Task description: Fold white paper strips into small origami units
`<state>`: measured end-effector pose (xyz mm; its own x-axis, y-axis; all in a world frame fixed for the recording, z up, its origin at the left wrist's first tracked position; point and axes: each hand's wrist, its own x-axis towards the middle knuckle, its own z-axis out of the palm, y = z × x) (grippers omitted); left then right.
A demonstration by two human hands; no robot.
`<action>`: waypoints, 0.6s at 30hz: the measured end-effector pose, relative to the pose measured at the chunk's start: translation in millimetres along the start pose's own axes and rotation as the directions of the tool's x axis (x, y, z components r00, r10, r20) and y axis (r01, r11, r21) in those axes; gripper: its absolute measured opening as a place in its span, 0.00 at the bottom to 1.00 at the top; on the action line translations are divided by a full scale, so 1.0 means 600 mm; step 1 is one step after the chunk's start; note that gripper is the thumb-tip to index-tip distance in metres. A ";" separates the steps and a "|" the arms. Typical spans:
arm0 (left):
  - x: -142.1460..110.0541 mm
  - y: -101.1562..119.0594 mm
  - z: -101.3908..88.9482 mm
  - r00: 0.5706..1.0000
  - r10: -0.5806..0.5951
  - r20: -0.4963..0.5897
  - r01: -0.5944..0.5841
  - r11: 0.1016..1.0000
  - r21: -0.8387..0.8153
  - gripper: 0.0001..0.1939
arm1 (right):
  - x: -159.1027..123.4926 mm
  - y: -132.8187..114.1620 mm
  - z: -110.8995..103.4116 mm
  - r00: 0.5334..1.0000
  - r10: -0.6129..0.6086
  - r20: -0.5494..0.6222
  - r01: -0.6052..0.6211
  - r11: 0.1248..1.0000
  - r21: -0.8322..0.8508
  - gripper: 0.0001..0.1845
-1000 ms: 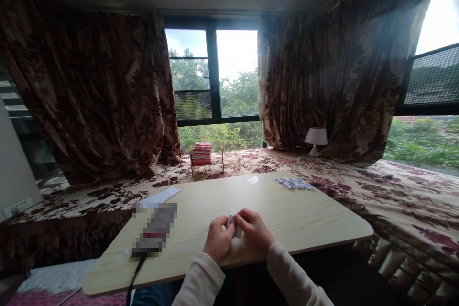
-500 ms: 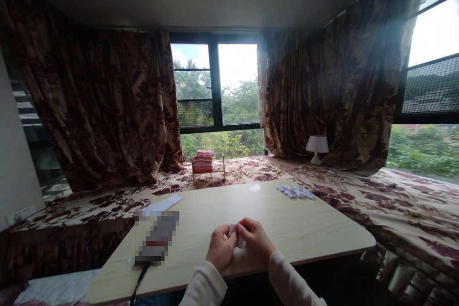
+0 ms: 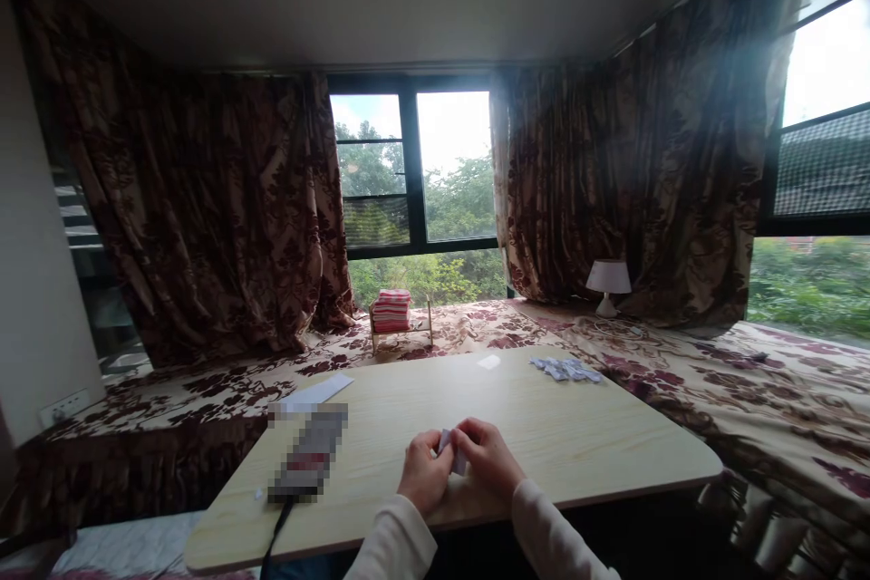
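Observation:
Close to the near edge of the pale wooden table, my two hands meet over a small piece of white paper. My left hand pinches its left side, and my right hand grips it from the right. Between the fingertips the paper looks folded, though the fingers cover much of it. A cluster of small folded white papers lies at the far right of the table. At the far left, flat white paper rests partly behind a blurred-out dark object.
The blurred dark object with a black cable lies on the table's left side, a tiny white scrap beside it. Beyond the table, a small rack with folded red-striped cloths and a white lamp stand on the floral-covered ledge.
The whole view has shifted slightly to the right and down. Both hands keep hold of the paper in nearly the same pose.

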<state>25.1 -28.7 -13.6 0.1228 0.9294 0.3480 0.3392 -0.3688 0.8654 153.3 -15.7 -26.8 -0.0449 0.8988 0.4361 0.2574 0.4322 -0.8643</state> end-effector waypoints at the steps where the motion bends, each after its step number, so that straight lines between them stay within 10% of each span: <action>1: 0.000 0.000 0.000 1.000 0.001 -0.003 -0.001 1.000 0.001 0.15 | 0.000 0.000 0.000 1.000 -0.002 0.000 0.002 1.000 -0.001 0.13; 18: 0.001 -0.004 0.001 1.000 -0.001 -0.011 0.000 1.000 -0.015 0.16 | 0.001 -0.005 0.000 1.000 -0.031 0.000 0.031 0.999 -0.013 0.14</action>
<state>25.1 -27.3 -15.5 0.1122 0.9294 0.3515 0.3256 -0.3686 0.8707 152.6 -16.4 -24.0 -0.0526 0.8851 0.4624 0.2683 0.4585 -0.8472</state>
